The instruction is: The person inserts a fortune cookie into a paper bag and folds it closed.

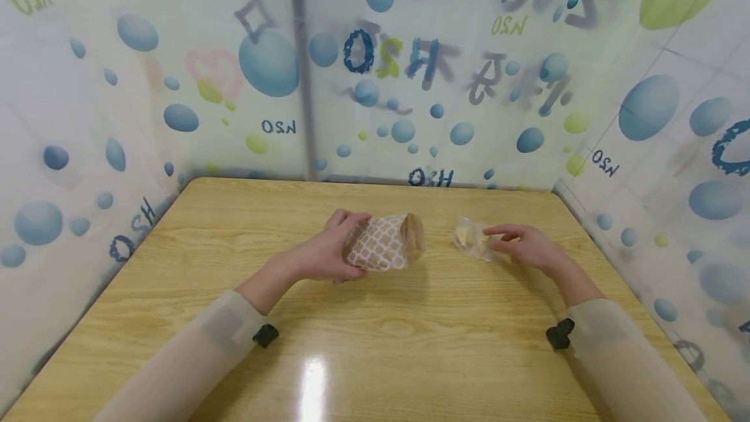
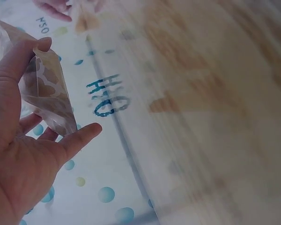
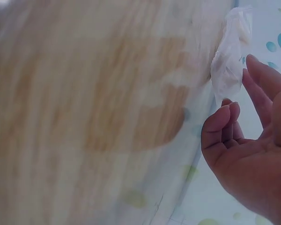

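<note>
My left hand (image 1: 328,249) holds a brown paper bag (image 1: 377,244) with a white lattice pattern, thumb and fingers on opposite sides of it. The bag lies on its side with its mouth facing right. In the left wrist view, the left hand (image 2: 33,140) is spread around the patterned bag (image 2: 47,86). Right of the bag, a clear plastic packet (image 1: 471,239) with pale yellow pieces inside is on the table. My right hand (image 1: 527,247) is at the packet's right end, index finger extended. In the right wrist view, its fingertips reach the crinkled packet (image 3: 228,63), without a visible firm grip.
The wooden table (image 1: 387,344) has a bright light reflection near its front. Printed walls (image 1: 375,96) with blue and green drops enclose its back and both sides. A dark wrist device (image 1: 560,334) sits at each sleeve cuff.
</note>
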Available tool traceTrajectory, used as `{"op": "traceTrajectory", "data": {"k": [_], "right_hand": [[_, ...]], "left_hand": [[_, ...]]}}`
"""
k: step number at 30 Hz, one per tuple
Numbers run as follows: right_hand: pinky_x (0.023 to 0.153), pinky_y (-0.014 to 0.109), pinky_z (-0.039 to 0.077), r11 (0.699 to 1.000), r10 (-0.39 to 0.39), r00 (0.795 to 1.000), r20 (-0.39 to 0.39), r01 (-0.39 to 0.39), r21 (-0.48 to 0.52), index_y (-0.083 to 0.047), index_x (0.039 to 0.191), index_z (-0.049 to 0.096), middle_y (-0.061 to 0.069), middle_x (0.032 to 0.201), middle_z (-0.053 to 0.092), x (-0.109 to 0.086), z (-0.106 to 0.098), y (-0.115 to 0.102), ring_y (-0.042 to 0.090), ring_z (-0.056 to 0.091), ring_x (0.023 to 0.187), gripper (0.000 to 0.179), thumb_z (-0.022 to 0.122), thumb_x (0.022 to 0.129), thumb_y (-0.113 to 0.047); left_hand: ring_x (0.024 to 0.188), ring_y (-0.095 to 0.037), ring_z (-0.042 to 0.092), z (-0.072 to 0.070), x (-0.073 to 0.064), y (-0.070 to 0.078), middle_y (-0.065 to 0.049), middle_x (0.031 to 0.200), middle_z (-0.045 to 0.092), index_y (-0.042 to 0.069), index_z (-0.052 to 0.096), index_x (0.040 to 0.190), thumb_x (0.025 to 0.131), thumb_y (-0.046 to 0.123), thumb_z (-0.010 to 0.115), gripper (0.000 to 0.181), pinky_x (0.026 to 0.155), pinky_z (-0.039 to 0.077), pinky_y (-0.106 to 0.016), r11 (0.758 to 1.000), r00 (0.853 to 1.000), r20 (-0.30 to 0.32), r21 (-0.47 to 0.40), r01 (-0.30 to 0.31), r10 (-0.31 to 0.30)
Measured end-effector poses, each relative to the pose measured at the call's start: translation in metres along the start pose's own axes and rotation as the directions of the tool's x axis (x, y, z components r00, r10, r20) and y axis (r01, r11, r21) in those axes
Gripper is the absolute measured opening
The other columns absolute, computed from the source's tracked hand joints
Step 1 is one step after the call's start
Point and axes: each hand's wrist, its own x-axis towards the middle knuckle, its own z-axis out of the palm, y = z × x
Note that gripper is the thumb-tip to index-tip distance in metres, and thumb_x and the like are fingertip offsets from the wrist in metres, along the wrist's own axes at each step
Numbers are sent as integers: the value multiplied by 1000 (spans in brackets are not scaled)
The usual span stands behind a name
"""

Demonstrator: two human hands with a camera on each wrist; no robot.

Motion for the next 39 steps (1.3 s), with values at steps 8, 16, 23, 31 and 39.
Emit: {"op": "traceTrajectory", "data": {"k": [8, 16, 23, 31, 39], "right_hand": [[85, 33, 55, 1000, 3, 1000, 3, -3, -2, -10, 154, 62, 31, 159, 51, -3, 0, 3, 40, 56, 130, 52, 65, 111, -39], [80, 34, 54, 1000, 13, 1000, 19, -14, 26, -10, 147, 64, 19, 124, 68, -5, -1, 4, 26, 61, 97, 44, 65, 112, -36], [81, 35, 54, 1000, 12, 999, 49, -12, -1, -11, 143, 63, 12, 109, 67, -4, -1, 5, 25, 61, 92, 37, 66, 111, -31], [76, 34, 53, 1000, 22, 998, 60, -22, 7, -7, 157, 56, 10, 102, 60, -5, -2, 4, 23, 57, 87, 55, 70, 108, -26], [75, 31, 53, 1000, 5, 1000, 26, -5, -4, -8, 159, 55, 15, 115, 56, -9, -4, 5, 24, 57, 92, 59, 73, 106, -26]], "left_hand": [[142, -37, 45, 1, 0, -2, -21, 157, 35, 12, 28, 171, 84, 22, 94, 110, 120, 47, -59, 1000, 1000, -2, 6, -9, 9], [142, -37, 46, 1, 1, 0, -21, 157, 35, 12, 28, 171, 85, 22, 94, 109, 120, 47, -59, 1000, 1000, 3, 11, -11, 11], [143, -37, 46, 2, 3, -1, -21, 157, 34, 13, 28, 171, 85, 22, 94, 109, 121, 47, -59, 1000, 1000, 4, 13, -9, 9], [143, -37, 46, 2, 4, 1, -21, 158, 34, 14, 28, 171, 84, 22, 94, 109, 121, 47, -58, 1000, 1000, 7, 15, -5, 5], [143, -36, 46, 2, 4, 0, -20, 158, 34, 14, 28, 171, 85, 23, 94, 109, 120, 47, -58, 1000, 1000, 8, 18, -3, 3]]}}
